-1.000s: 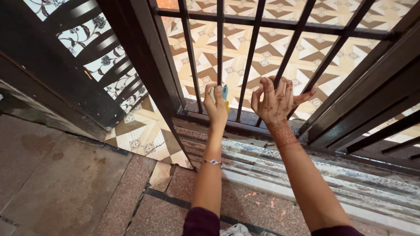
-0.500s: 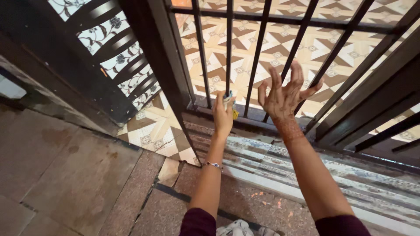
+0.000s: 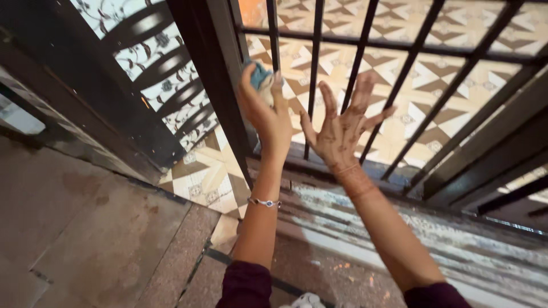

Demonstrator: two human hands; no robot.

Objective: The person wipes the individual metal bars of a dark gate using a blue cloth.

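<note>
My left hand point(image 3: 265, 114) is raised and wrapped around a small blue and white cloth point(image 3: 260, 75), pressed against a vertical bar of the black metal gate point(image 3: 314, 63). A thin bracelet sits on that wrist. My right hand point(image 3: 341, 128), marked with henna patterns, is held up beside it with fingers spread and nothing in it, close to the neighbouring bars but not gripping them.
The gate's thick black frame post point(image 3: 214, 74) stands just left of my left hand. Patterned brown and cream floor tiles point(image 3: 434, 74) lie beyond the bars. A worn stone threshold point(image 3: 428, 239) and reddish speckled floor point(image 3: 103, 228) lie below.
My left hand has moved up the bar with the cloth, from near the gate's bottom rail. My right hand has shifted left and slightly up, its fingers still spread.
</note>
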